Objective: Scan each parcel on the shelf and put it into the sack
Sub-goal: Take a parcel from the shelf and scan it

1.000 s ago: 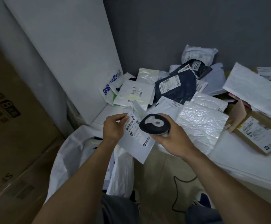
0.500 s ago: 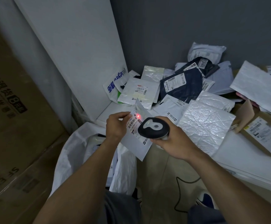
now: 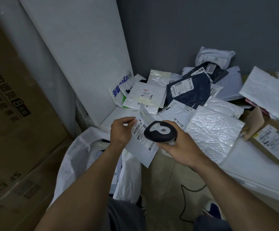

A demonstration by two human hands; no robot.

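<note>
My left hand point(image 3: 121, 130) pinches the top left corner of a flat white parcel point(image 3: 142, 147) with a barcode label, held above the sack. My right hand point(image 3: 178, 147) grips a black handheld scanner point(image 3: 160, 133), whose head sits just over the parcel's label. The white woven sack point(image 3: 78, 157) stands open below my left arm, with parcels inside. The white shelf point(image 3: 235, 165) on the right carries several more parcels: a dark blue mailer point(image 3: 190, 92), a bubble mailer point(image 3: 213, 129) and a white mailer point(image 3: 143, 97).
Large cardboard boxes point(image 3: 10, 114) stack up on the left. A white panel point(image 3: 85, 52) leans against the grey wall. A brown box point(image 3: 272, 140) with a label lies at the shelf's right. A black cable point(image 3: 185, 197) runs over the floor near my shoes.
The red scan light that shone on the label half a second ago is off. Both hands hold the parcel and scanner in nearly the same place.
</note>
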